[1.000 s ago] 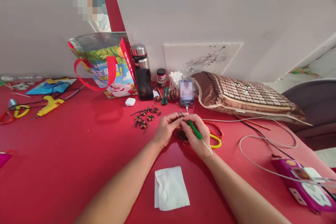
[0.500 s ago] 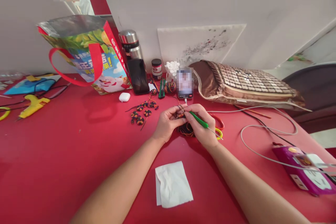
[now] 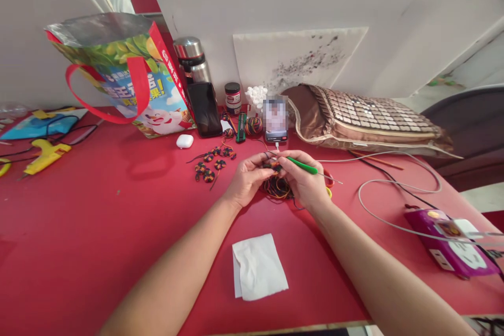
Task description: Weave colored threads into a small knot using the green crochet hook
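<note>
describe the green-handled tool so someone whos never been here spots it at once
On the red table, go past the white tissue to the right hand, beside a tangle of dark yarn. The green-handled tool is in its grip. A thin metal rod sticks out of one end, unlike the flat green-and-black tool farther back.
</note>
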{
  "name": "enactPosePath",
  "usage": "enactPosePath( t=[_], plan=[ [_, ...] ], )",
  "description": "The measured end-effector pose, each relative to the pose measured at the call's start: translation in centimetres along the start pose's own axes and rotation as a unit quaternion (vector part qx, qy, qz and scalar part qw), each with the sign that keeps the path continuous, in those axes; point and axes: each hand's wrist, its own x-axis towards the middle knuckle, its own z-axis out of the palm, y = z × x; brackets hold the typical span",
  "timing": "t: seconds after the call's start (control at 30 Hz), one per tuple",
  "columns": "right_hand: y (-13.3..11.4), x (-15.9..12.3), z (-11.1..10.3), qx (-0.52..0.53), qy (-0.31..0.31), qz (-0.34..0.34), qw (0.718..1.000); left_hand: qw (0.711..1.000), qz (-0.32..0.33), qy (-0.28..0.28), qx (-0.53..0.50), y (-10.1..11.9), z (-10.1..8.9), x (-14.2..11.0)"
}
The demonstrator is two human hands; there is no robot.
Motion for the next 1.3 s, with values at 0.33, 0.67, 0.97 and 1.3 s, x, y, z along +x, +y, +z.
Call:
enactPosePath(
  t=[0.33,0.67,0.97,1.3],
  plan=[
    [-0.1,-0.2,0.6,0.040,0.027,0.032,0.998,0.999,-0.027,-0.034,-0.029,0.9,0.4,-0.3],
    [-0.2,-0.5,-0.1,-0.100,-0.017,-0.028,0.994,0.996,-0.019,0.014,0.083,0.3,-0.1,0.1],
    [0.2,-0.1,-0.4,-0.101,-0.035,-0.007,0.994,0.993,-0.007,0.022,0.118,0.2,0.5,0.1],
    [0.3,-0.2,0.2,0.005,0.006,0.026,1.000,0.999,-0.020,0.019,0.021,0.3,0.6,0.1]
  ],
)
